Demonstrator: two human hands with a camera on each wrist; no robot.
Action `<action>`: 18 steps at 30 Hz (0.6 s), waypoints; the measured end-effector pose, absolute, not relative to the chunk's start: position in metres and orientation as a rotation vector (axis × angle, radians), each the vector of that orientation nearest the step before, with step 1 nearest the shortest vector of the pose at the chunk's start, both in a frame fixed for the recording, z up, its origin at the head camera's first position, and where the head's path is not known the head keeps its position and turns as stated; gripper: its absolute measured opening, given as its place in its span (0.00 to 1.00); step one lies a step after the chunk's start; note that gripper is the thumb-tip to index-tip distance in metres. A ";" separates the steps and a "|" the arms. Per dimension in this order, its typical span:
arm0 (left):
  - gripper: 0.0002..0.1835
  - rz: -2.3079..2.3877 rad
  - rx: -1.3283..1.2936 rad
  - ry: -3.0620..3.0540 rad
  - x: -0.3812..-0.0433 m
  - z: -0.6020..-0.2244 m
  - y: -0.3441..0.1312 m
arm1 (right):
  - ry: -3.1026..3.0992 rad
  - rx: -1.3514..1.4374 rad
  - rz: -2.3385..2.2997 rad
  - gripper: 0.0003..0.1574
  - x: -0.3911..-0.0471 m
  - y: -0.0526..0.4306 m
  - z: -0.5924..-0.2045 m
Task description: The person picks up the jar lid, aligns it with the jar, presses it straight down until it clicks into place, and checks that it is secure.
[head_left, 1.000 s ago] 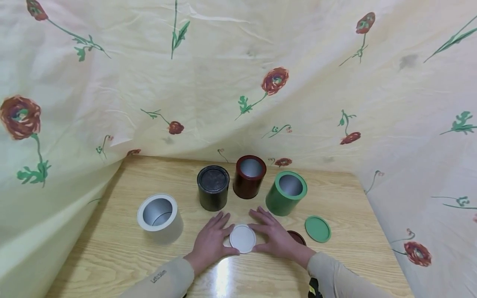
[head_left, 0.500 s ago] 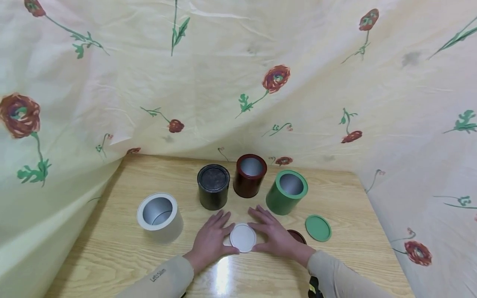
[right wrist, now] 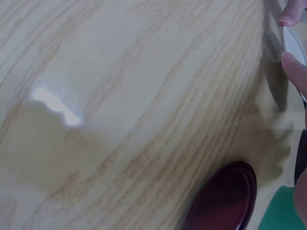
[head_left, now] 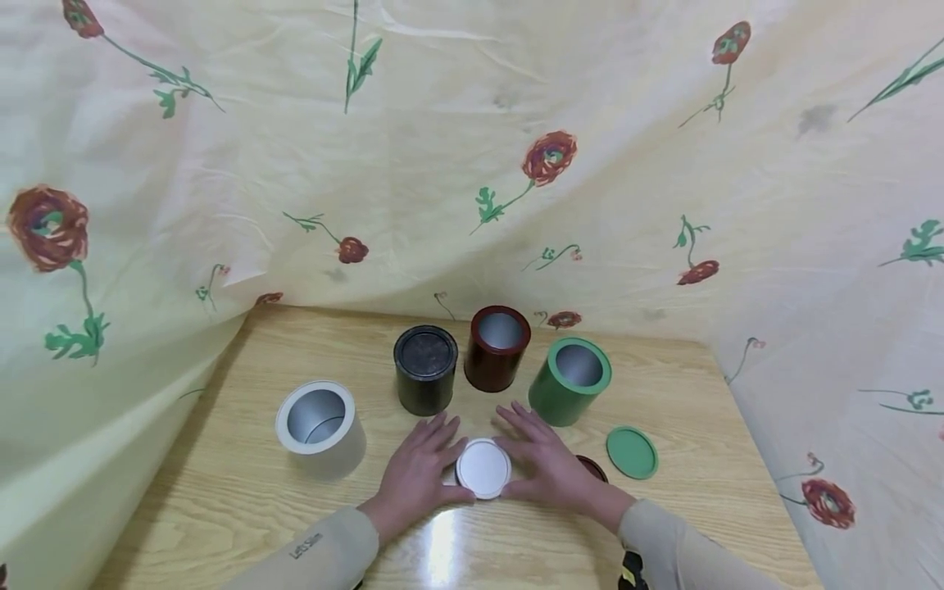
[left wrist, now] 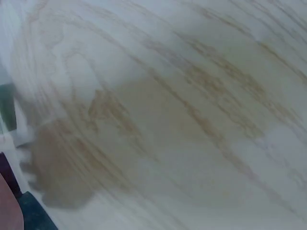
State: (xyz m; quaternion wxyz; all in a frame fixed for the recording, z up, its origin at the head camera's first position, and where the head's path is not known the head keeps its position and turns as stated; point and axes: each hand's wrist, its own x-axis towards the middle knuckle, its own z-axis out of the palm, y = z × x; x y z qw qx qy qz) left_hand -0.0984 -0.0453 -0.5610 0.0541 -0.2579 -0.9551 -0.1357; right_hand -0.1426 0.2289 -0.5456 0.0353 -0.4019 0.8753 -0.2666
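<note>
A round white lid is between the two hands in the head view, and its edge shows at the right of the right wrist view. My left hand holds the lid's left side between thumb and index finger. From the right, my right hand holds the opposite side in the same way. In the right wrist view the lid looks slightly raised, with shadow on the table beside it. The left wrist view shows mostly table, with a bit of a hand at its lower left edge.
Beyond the hands stand a lidded black can, an open dark red can and an open green can. An open white can is at left. A green lid and dark red lid lie at right on the wooden table.
The white lid appears slightly larger and nearer the camera, still between both hands. The cans and other lids have kept their places; the head view has shifted a little.
</note>
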 end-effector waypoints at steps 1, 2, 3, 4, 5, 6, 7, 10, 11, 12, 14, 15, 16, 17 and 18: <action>0.48 -0.410 -0.784 -2.894 -0.098 -0.559 -0.045 | 2.698 -1.238 -0.815 0.47 -0.143 0.229 -0.544; 0.48 -0.404 -0.785 -2.882 -0.098 -0.556 -0.045 | 2.708 -1.241 -0.811 0.47 -0.143 0.230 -0.542; 0.48 -0.394 -0.787 -2.869 -0.099 -0.554 -0.045 | 2.721 -1.245 -0.806 0.47 -0.143 0.230 -0.540; 0.48 -0.382 -0.790 -2.852 -0.098 -0.552 -0.045 | 2.730 -1.248 -0.804 0.47 -0.143 0.230 -0.537; 0.48 -0.361 -0.792 -2.838 -0.099 -0.550 -0.045 | 2.739 -1.255 -0.805 0.48 -0.143 0.231 -0.535; 0.47 -0.340 -0.796 -2.823 -0.099 -0.547 -0.045 | 2.749 -1.264 -0.807 0.48 -0.144 0.231 -0.533; 0.47 -0.323 -0.800 -2.806 -0.099 -0.544 -0.045 | 2.756 -1.276 -0.815 0.48 -0.144 0.232 -0.531; 0.47 -0.292 -0.814 -2.757 -0.099 -0.535 -0.046 | 2.772 -1.343 -0.865 0.48 -0.145 0.232 -0.523; 0.47 -0.293 -0.816 -2.748 -0.099 -0.532 -0.046 | 2.778 -1.366 -0.876 0.49 -0.145 0.233 -0.521; 0.47 -0.297 -0.818 -2.737 -0.099 -0.528 -0.047 | 2.782 -1.386 -0.889 0.49 -0.145 0.233 -0.519; 0.47 -0.313 -0.817 -2.722 -0.099 -0.522 -0.048 | 2.787 -1.414 -0.910 0.49 -0.145 0.234 -0.513; 0.47 -0.322 -0.816 -2.720 -0.098 -0.518 -0.048 | 2.785 -1.417 -0.917 0.49 -0.145 0.234 -0.510; 0.47 -0.334 -0.815 -2.720 -0.098 -0.515 -0.048 | 2.787 -1.418 -0.917 0.49 -0.145 0.235 -0.507; 0.47 -0.348 -0.813 -2.722 -0.098 -0.512 -0.049 | 2.791 -1.424 -0.915 0.49 -0.145 0.235 -0.505; 0.47 -0.362 -0.813 -2.722 -0.098 -0.508 -0.049 | 2.792 -1.428 -0.917 0.49 -0.145 0.235 -0.502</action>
